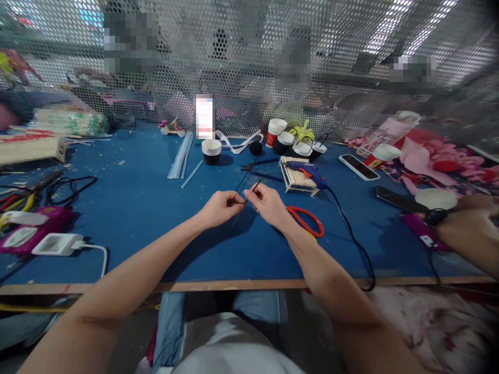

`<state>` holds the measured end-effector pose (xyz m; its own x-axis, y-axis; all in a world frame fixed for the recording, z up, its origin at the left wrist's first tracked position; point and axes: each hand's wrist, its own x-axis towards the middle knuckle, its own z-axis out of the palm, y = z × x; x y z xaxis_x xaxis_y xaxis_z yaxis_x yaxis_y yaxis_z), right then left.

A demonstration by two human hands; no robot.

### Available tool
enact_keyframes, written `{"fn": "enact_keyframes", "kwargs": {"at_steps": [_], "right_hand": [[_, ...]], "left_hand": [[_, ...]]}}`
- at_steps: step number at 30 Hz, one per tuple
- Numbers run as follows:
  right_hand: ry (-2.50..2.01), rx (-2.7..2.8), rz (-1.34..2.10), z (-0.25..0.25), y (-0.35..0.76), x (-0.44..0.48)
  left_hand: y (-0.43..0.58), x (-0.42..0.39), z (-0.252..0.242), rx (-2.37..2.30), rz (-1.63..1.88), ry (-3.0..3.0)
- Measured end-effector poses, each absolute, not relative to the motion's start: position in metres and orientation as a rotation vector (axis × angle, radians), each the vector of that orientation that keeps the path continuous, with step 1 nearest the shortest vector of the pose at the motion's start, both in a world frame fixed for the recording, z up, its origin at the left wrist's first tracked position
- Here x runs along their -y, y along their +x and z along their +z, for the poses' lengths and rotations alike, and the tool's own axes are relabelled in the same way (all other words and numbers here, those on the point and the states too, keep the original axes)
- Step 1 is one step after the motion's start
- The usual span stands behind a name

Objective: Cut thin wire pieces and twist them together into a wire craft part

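My left hand (223, 209) and my right hand (270, 203) are close together above the blue table, both with fingers pinched. Between them runs a thin black wire (256, 185), one end poking up past my right fingertips. Just beyond my hands lie pliers (266, 177) with dark blue handles. A blue glue gun (307, 170) rests on a small rack of wooden sticks (290, 179), to the right. Red-handled scissors (320, 226) are partly hidden by my right forearm. Farther back are a small black ball (255, 148) and a black-and-white paper cup (211, 151).
Clear glue sticks (181, 158) lie left of the cup. Several cups, including a red one (275, 134), stand near the mesh screen (249, 67). The glue gun's cord (353, 234) crosses the table's right side. Another person's arm (468, 236) reaches in at far right.
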<state>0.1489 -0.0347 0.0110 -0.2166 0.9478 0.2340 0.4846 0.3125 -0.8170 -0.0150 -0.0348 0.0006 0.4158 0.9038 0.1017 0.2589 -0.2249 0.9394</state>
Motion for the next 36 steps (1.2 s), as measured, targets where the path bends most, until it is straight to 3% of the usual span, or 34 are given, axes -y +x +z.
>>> {"fn": "enact_keyframes", "kwargs": {"at_steps": [11, 18, 31, 36], "right_hand": [[-1.306, 1.829, 0.655, 0.0099, 0.1435, 0.0345], [-1.098, 1.808, 1.102, 0.011, 0.1493, 0.0332], [-1.276, 1.832, 0.657, 0.0051, 0.1451, 0.0341], [-1.19, 1.831, 0.874, 0.0103, 0.1458, 0.0361]], "left_hand": [[-0.0165, 0.0341, -0.0034, -1.102, 0.874, 1.877], [-0.0164, 0.0342, 0.0023, -0.968, 0.817, 1.699], [-0.0128, 0.0384, -0.0014, -1.153, 0.9, 1.927], [-0.0128, 0.0369, 0.0004, -1.052, 0.868, 1.85]]}}
